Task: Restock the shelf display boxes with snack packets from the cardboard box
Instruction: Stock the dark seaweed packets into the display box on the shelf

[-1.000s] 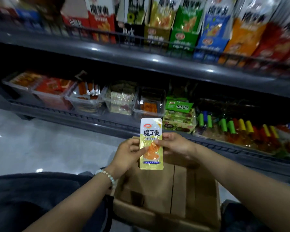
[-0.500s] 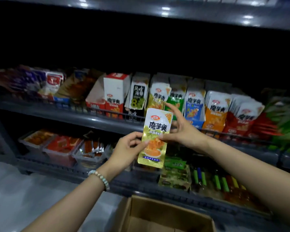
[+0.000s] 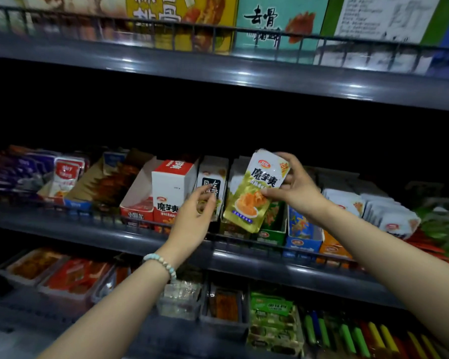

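My right hand (image 3: 293, 187) pinches the snack packet (image 3: 257, 190) at its top corner and middle, holding it tilted in front of the display boxes on the middle shelf (image 3: 62, 226). Watch out: the boxes stand packed tight, so it could land in the black-labelled box (image 3: 213, 182) to the left or the green box (image 3: 272, 229) to the right. That slick foil could slip, too. My left hand (image 3: 195, 216) hangs loose and holds nothing, near the black-labelled box. The packet is flat and glossy, white on top and yellow-green below, with an orange food picture.
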Action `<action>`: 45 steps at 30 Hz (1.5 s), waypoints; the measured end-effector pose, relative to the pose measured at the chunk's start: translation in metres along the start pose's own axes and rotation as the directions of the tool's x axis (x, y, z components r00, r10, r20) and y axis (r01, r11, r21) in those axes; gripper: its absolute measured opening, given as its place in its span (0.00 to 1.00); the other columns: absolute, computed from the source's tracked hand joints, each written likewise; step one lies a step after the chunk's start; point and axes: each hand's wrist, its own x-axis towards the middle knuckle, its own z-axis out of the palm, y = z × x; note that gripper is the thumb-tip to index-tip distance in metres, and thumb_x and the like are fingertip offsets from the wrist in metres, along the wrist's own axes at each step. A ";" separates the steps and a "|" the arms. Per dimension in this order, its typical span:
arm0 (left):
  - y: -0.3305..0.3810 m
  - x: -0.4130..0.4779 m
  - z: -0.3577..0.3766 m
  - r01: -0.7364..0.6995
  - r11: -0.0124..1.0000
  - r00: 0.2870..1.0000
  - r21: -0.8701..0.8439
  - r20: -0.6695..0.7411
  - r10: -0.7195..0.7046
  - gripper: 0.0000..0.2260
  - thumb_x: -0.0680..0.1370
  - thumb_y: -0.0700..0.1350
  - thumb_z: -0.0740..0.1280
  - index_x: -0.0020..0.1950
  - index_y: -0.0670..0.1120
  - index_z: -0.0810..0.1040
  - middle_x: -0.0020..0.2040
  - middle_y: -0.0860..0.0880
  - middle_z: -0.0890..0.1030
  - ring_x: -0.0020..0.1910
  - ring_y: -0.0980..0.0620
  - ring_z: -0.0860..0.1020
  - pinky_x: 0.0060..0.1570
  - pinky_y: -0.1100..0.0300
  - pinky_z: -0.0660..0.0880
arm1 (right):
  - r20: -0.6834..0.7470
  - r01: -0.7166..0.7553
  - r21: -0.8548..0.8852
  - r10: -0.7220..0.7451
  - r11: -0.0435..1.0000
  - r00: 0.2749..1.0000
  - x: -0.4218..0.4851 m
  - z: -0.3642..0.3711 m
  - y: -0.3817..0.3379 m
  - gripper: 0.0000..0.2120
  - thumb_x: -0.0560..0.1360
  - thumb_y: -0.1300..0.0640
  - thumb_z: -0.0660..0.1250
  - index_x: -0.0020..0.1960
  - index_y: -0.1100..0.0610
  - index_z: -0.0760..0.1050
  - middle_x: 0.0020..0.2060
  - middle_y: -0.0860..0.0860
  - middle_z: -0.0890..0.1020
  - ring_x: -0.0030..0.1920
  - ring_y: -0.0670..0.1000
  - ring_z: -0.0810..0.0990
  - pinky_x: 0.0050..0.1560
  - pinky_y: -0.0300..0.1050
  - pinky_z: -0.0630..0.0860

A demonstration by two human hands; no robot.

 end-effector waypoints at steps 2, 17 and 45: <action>-0.011 0.010 -0.005 -0.004 0.995 1.000 0.098 -0.017 0.006 0.22 0.81 0.53 0.59 0.75 0.51 0.62 0.70 0.52 0.70 0.67 0.54 0.70 0.63 0.57 0.70 | -0.069 -0.028 -0.025 0.027 0.999 0.997 0.016 0.001 0.009 0.36 0.71 0.70 0.70 0.73 0.58 0.57 0.57 0.55 0.77 0.49 0.50 0.80 0.39 0.30 0.78; -0.039 0.023 0.023 -0.097 0.880 0.991 0.465 0.131 0.040 0.31 0.79 0.59 0.57 0.78 0.53 0.50 0.77 0.53 0.58 0.76 0.53 0.57 0.73 0.54 0.56 | 0.036 0.095 -0.608 -0.092 0.788 0.995 0.039 0.032 0.043 0.35 0.71 0.53 0.74 0.73 0.51 0.61 0.66 0.54 0.69 0.68 0.56 0.63 0.63 0.48 0.61; -0.049 0.021 0.032 -0.048 0.844 0.996 0.534 0.087 0.001 0.27 0.79 0.61 0.57 0.77 0.58 0.55 0.75 0.53 0.63 0.74 0.50 0.57 0.71 0.56 0.54 | 0.253 0.215 -0.879 0.034 0.426 0.967 0.049 0.048 0.010 0.49 0.62 0.44 0.79 0.73 0.57 0.57 0.69 0.54 0.70 0.69 0.56 0.68 0.67 0.49 0.65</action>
